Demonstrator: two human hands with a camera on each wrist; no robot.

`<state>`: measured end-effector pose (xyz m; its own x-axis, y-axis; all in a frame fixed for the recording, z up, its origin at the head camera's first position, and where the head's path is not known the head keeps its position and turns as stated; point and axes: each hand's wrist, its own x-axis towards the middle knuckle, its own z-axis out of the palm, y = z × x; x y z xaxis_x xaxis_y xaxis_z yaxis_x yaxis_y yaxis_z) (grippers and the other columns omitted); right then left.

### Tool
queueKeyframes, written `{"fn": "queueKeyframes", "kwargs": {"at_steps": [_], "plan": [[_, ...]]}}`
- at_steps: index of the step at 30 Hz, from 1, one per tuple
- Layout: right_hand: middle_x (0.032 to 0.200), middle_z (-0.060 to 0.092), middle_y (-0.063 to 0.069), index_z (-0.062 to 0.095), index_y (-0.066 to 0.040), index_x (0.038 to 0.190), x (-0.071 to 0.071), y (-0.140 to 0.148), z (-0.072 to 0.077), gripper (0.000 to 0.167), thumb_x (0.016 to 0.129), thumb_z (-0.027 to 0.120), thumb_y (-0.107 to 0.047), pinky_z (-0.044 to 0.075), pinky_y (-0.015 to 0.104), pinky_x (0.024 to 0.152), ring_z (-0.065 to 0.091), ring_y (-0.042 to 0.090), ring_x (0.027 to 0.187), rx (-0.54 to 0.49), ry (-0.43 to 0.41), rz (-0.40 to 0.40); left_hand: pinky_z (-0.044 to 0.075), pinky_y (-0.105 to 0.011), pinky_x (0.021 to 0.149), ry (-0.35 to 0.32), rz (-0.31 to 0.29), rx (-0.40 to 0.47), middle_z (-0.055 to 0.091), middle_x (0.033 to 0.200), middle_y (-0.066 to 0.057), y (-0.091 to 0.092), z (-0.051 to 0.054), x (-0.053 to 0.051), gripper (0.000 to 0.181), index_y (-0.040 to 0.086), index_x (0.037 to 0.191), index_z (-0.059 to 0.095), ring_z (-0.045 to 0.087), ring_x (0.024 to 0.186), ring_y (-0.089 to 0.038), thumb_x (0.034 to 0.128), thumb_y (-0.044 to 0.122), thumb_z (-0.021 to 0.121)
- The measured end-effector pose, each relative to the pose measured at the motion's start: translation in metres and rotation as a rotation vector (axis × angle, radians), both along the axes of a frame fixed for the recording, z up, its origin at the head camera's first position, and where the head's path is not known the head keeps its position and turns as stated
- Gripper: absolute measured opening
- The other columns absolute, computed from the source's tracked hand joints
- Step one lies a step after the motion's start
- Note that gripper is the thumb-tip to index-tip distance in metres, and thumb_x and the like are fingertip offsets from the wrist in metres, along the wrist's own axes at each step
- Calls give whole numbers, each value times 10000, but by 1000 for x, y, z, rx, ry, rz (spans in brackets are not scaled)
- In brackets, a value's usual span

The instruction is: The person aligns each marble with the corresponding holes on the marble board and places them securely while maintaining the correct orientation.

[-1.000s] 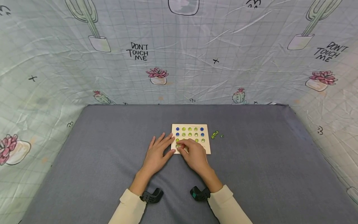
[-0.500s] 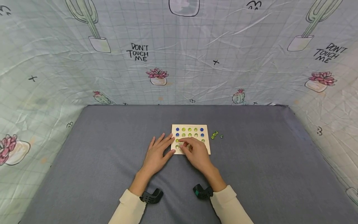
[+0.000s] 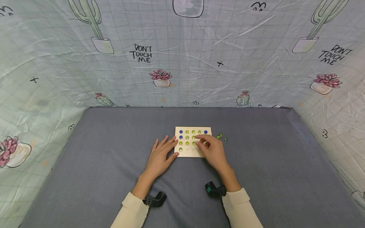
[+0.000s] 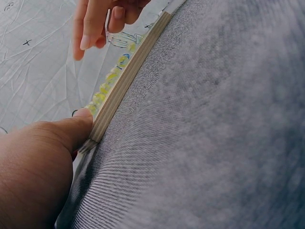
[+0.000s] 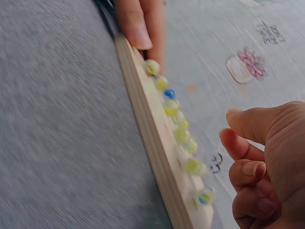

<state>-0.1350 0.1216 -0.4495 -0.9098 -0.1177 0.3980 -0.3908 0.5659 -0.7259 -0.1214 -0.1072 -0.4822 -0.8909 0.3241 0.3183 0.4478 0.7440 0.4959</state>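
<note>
A pale wooden board (image 3: 187, 154) holds rows of green-yellow marbles and a few blue marbles (image 3: 181, 131); pits in its front row show bare wood. My left hand (image 3: 160, 158) lies with spread fingers at the board's left edge, and its thumb (image 4: 71, 130) touches the near corner in the left wrist view. Over the board's right part hovers my right hand (image 3: 214, 152), thumb and index finger apart, hiding some marbles. In the right wrist view that hand (image 5: 271, 162) is raised off the board, the other fingers loosely bent, with nothing visible between them.
Several loose green marbles (image 3: 219, 136) lie on the grey cloth (image 3: 273, 164) just right of the board, with a separate darker one (image 3: 226, 139) beside them. A patterned curtain (image 3: 194, 63) stands behind and at both sides.
My right hand has moved right, from the board's left columns to its right side, uncovering marbles and bare pits. My left hand has stayed in place.
</note>
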Motion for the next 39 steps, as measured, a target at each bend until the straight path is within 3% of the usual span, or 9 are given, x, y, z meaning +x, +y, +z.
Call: {"fn": "queueKeyframes", "kwargs": {"at_steps": [15,27,39], "plan": [[766,630,32,740,-63,1028,-3,36,3,169,866,724,-108,369,238,491,470,160,577,-74,-89,-115,85,-499,1157,-29,-2,-10,421,1470,7,-1,-2,0,531,159,1408,508,295,1394,-265,930,359,625],[766,641,43,730,-68,1057,-5,55,-6,187,888,704,-142,358,257,481,460,167,565,-44,-105,-164,82,-500,1157,-29,-5,-11,421,1471,5,-1,-2,0,529,160,1411,503,296,1394,-262,939,373,607],[781,642,46,714,-92,1104,-5,60,-17,220,895,698,-159,380,282,528,476,180,592,-14,-183,-189,107,-529,1148,-1,-4,-4,455,1449,-15,-1,-1,1,521,144,1388,534,323,1378,-289,926,370,621]]}}
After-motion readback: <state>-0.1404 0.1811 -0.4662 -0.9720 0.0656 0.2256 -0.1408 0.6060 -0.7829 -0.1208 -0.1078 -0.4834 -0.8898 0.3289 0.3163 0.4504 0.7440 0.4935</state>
